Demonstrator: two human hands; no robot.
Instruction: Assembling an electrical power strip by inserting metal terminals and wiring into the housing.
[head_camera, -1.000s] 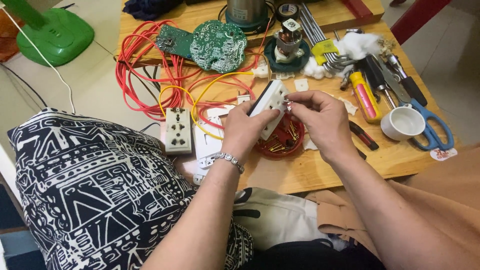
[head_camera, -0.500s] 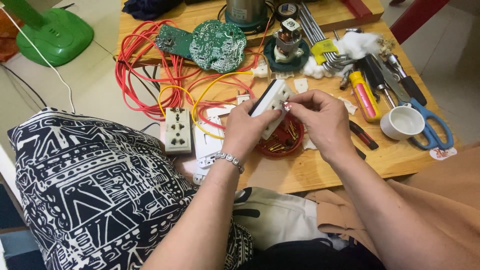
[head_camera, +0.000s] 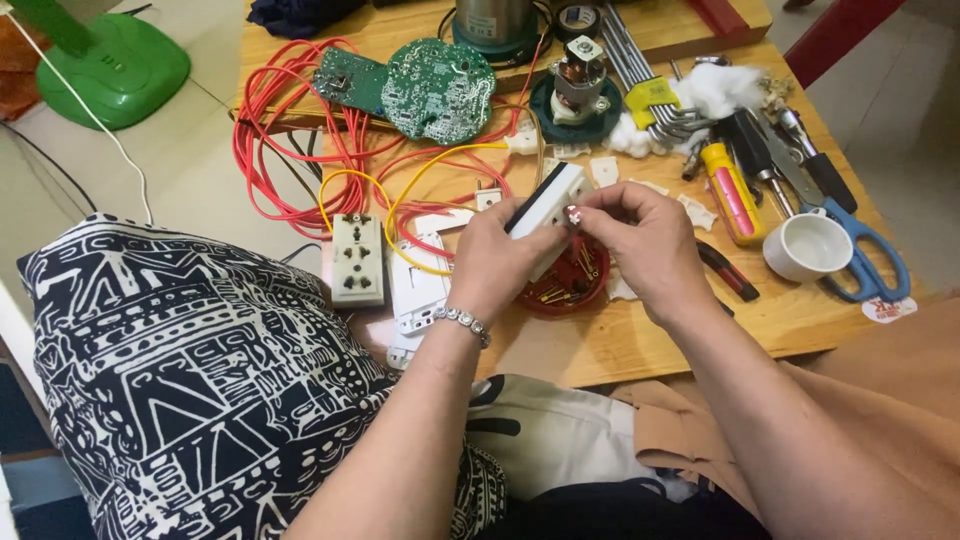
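The left hand (head_camera: 510, 262) grips a white socket body (head_camera: 548, 205) above the near middle of the wooden table (head_camera: 640, 335), fingers wrapped around its lower end, thumb on the dark edge that runs along its side. The right hand (head_camera: 640, 240) meets it from the right, with thumb and forefinger pinched together on a small silvery part (head_camera: 573, 213) at the socket's face; I cannot tell whether that part is a screw or a contact. Both hands are closed and nearly touching.

To do this fitting well, I judge that the left hand should hold the socket rigid and tilted toward the eyes, while the right works with fingertips only, keeping the small part square to its seat. Staying over the red dish (head_camera: 565, 285) makes sense, since a dropped piece would land there.

That dish lies just beneath the hands and holds brass-coloured bits. To the left lie a white cover plate (head_camera: 418, 285) and a cream socket strip (head_camera: 357, 258), with red wires (head_camera: 270, 150) and a yellow wire (head_camera: 400, 205) looping farther back. Far behind sit a green circuit board (head_camera: 420, 85) and a small motor (head_camera: 577, 80). To the right are a yellow screwdriver (head_camera: 732, 192), a white cup (head_camera: 808, 245), blue scissors (head_camera: 870, 262) and a set of hex keys (head_camera: 640, 70). A patterned cushion (head_camera: 190, 380) fills the near left.
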